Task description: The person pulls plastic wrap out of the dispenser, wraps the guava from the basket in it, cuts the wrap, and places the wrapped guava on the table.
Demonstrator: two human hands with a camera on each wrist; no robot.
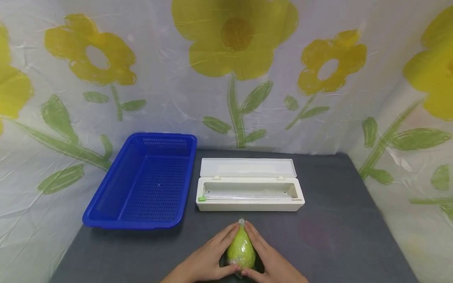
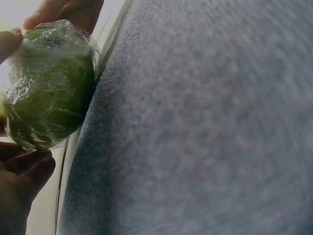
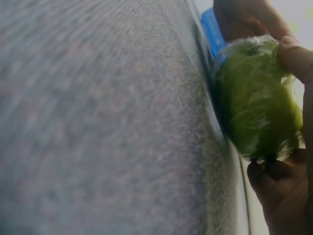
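A green pear (image 1: 242,249) in clear cling film lies between both hands at the front of the table. Its narrow end points away from me, with the film bunched at the tip. From the left side, my left hand (image 1: 207,257) holds it, fingers at the narrow end and thumb by the wide end. Mirroring that on the right, my right hand (image 1: 272,259) grips it the same way, the two thumbs nearly meeting. Both wrist views show the wrapped pear (image 2: 54,88) close up, its film wrinkled and shiny, right at the grey cloth (image 3: 107,122).
Behind the hands stands a white cling film dispenser (image 1: 249,206), its lid (image 1: 247,168) raised and a green slider (image 1: 202,199) at its left end. A blue plastic basket (image 1: 132,225) sits to the left. A flower-printed curtain (image 1: 170,102) encloses the table's back and sides.
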